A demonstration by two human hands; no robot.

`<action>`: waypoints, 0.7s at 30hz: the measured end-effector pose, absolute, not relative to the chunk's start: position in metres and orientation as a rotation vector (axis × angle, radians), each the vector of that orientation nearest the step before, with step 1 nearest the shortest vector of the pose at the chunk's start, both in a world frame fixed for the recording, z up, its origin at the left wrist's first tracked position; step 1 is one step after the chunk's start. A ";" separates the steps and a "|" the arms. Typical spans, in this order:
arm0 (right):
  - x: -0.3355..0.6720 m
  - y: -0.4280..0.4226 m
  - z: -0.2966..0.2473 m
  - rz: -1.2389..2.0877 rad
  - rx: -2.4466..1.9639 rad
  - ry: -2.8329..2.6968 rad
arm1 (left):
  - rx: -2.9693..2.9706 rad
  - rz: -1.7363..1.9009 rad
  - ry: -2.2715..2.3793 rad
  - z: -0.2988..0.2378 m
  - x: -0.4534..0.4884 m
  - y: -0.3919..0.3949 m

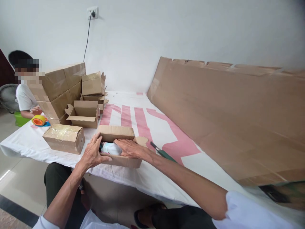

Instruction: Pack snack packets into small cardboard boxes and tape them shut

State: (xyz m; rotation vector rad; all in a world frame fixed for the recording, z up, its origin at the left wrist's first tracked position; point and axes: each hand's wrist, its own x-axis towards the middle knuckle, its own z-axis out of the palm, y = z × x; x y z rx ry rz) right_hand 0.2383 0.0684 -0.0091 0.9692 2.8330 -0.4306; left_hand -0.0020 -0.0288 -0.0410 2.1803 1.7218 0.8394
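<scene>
In front of me at the table's edge stands an open cardboard box (126,161), its back flap raised and an end flap out to the right. My left hand (92,152) grips the box's left end, thumb along the front rim and fingers at the rear corner. Inside lies a white and pale-blue item (111,148) that looks soft; its kind cannot be made out. My right hand (128,148) reaches into the box, fingers stretched out flat and resting against this item. Part of the contents is hidden under that hand.
Left of my box sits a taped carton (63,138). Behind it are open small boxes (85,111) and stacked cartons (62,82). A tape roll (38,120) lies near a seated person (26,98). A green-handled knife (163,152) lies right; a large cardboard sheet (214,117) leans against the wall.
</scene>
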 end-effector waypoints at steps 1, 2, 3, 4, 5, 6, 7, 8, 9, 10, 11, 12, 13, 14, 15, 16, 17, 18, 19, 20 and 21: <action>0.237 0.068 -0.008 -0.421 0.983 2.842 | 2.173 0.865 1.710 -0.041 -0.002 -0.028; 0.236 0.067 -0.007 -0.414 0.998 2.859 | 2.165 0.888 1.701 -0.042 -0.002 -0.027; 0.236 0.067 -0.006 -0.412 1.011 2.880 | 2.160 0.906 1.693 -0.042 -0.002 -0.026; 0.235 0.066 -0.004 -0.415 1.029 2.902 | 2.156 0.920 1.687 -0.043 -0.002 -0.025; 0.236 0.066 -0.003 -0.423 1.045 2.928 | 2.154 0.930 1.682 -0.043 -0.002 -0.025; 0.236 0.065 -0.001 -0.433 1.060 2.957 | 2.154 0.939 1.678 -0.044 -0.002 -0.024; 0.237 0.065 0.001 -0.445 1.075 2.986 | 2.156 0.948 1.673 -0.044 -0.003 -0.023; 0.238 0.065 0.004 -0.461 1.088 3.010 | 2.157 0.955 1.668 -0.045 -0.003 -0.022; 0.239 0.065 0.007 -0.484 1.099 3.033 | 2.156 0.961 1.664 -0.045 -0.004 -0.021; 0.241 0.065 0.010 -0.508 1.113 3.054 | 2.154 0.964 1.660 -0.046 -0.004 -0.020; 0.242 0.065 0.014 -0.533 1.137 3.072 | 2.151 0.964 1.658 -0.045 -0.004 -0.019; 0.244 0.065 0.018 -0.559 1.171 3.084 | 2.148 0.961 1.654 -0.045 -0.005 -0.019; 0.246 0.066 0.022 -0.585 1.211 3.096 | 2.146 0.957 1.650 -0.043 -0.005 -0.019; 0.249 0.067 0.027 -0.616 1.250 3.109 | 2.145 0.952 1.643 -0.042 -0.005 -0.019; 0.252 0.068 0.031 -0.662 1.283 3.120 | 2.147 0.947 1.634 -0.039 -0.005 -0.019; 0.255 0.069 0.036 -0.724 1.305 3.130 | 2.148 0.940 1.625 -0.036 -0.004 -0.019; 0.259 0.071 0.040 -0.802 1.315 3.139 | 2.147 0.929 1.620 -0.033 -0.004 -0.019; 0.263 0.072 0.044 -0.887 1.323 3.149 | 2.143 0.914 1.620 -0.029 -0.004 -0.020; 0.267 0.074 0.048 -0.973 1.333 3.156 | 2.139 0.896 1.625 -0.026 -0.005 -0.020; 0.270 0.076 0.052 -1.055 1.344 3.158 | 2.139 0.881 1.631 -0.022 -0.005 -0.019; 0.274 0.077 0.055 -1.127 1.359 3.162 | 2.150 0.887 1.643 -0.017 -0.006 -0.018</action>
